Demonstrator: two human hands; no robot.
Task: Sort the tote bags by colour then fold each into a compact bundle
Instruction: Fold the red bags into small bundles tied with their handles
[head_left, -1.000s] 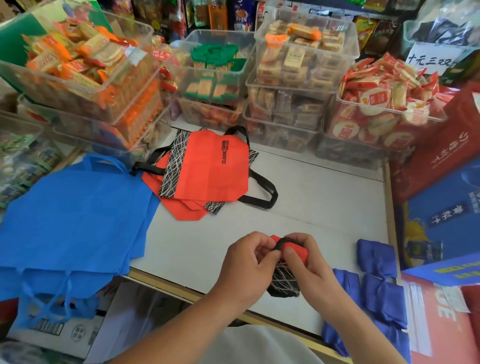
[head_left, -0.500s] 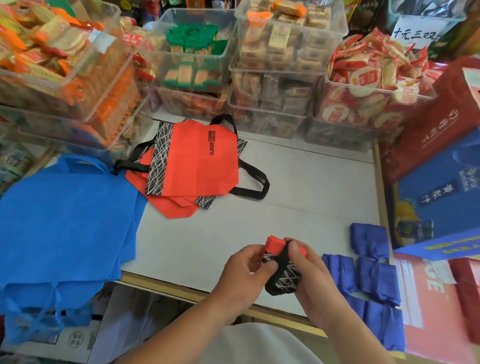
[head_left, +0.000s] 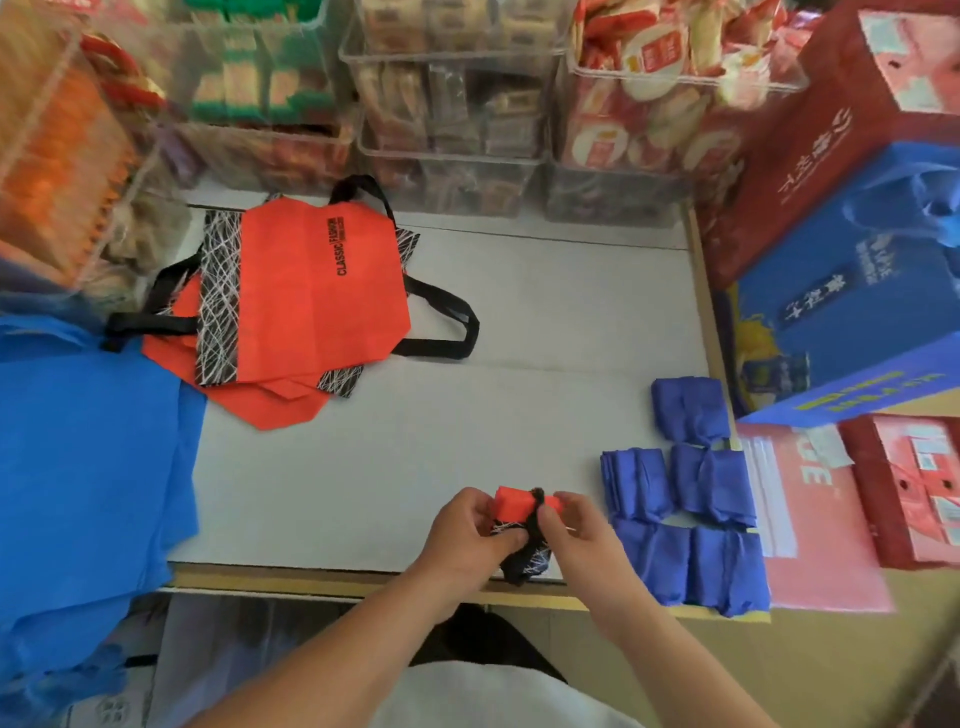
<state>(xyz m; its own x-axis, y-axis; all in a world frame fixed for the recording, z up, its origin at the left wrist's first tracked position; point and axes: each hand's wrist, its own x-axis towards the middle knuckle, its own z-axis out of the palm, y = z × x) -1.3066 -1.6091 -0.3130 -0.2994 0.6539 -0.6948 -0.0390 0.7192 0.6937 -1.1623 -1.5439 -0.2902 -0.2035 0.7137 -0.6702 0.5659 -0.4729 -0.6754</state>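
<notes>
My left hand (head_left: 470, 530) and right hand (head_left: 574, 540) both clamp their grip on the folded red bundle (head_left: 519, 512) above the worktop's (head_left: 467, 415) near edge. Five blue bundles (head_left: 691, 493) lie just right; flat red totes (head_left: 306, 306) and blue totes (head_left: 88, 467) wait left.

both hands (head_left: 524, 535) gripping orange bundle (head_left: 514, 506), five blue bundles (head_left: 691, 499) beside

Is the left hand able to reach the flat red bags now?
Probably yes, once it lets go: the left hand grips the red bundle, but nothing lies between it and the flat red bags.
</notes>
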